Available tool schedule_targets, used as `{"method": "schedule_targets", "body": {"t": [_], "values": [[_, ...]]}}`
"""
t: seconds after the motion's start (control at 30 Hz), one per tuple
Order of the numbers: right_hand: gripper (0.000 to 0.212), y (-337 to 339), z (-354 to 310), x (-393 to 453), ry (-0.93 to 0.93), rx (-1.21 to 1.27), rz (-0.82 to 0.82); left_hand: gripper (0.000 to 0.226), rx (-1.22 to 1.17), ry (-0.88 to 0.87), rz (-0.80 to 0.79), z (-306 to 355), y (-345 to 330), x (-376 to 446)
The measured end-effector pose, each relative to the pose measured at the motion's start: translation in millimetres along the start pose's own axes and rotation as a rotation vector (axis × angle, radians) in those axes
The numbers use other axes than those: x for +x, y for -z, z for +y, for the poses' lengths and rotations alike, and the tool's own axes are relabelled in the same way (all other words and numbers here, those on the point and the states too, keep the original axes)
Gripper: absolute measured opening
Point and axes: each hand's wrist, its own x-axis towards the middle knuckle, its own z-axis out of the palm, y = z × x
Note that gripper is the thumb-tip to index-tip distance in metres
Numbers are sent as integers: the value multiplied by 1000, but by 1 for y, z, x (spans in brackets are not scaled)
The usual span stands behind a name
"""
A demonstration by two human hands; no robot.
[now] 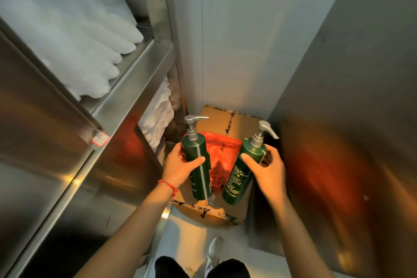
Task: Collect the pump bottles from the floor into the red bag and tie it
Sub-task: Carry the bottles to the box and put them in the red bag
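Observation:
I hold two dark green pump bottles with silver pump heads upright in front of me. My left hand [181,168] grips the left pump bottle [198,171] around its middle. My right hand [266,169] grips the right pump bottle [242,171], which leans slightly right and reads "hand wash". Between and behind the bottles lies the red bag [222,153], crumpled on top of a cardboard box [228,119]. Both bottles hang above the box, on either side of the bag.
A steel shelf unit [126,88] with stacked white towels [74,36] fills the left side. A steel panel [352,142] closes the right. A white wall stands behind the box. My shoe [215,248] is on the pale floor below.

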Motion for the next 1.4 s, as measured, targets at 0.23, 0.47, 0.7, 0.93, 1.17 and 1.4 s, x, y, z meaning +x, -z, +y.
{"method": "schedule_targets", "body": {"t": [0.23,0.47,0.7,0.93,1.17,1.4], "values": [[58,-11,26,51,-44,-57,27,53,84,-15,-45,-12,-27,59],[62,-30,58,88,-19,-99,32,55,320,-4,-64,-44,-40,119],[60,-49,96,120,-19,-137,15,57,315,-59,-104,-81,-54,157],[62,-63,129,132,-25,-122,-39,65,255,-35,-187,-111,-57,170],[62,-67,146,129,-25,-142,-76,64,238,-34,-214,-114,-63,172],[61,-69,146,124,-35,-162,-73,66,247,-60,-244,-114,-65,165]]}}
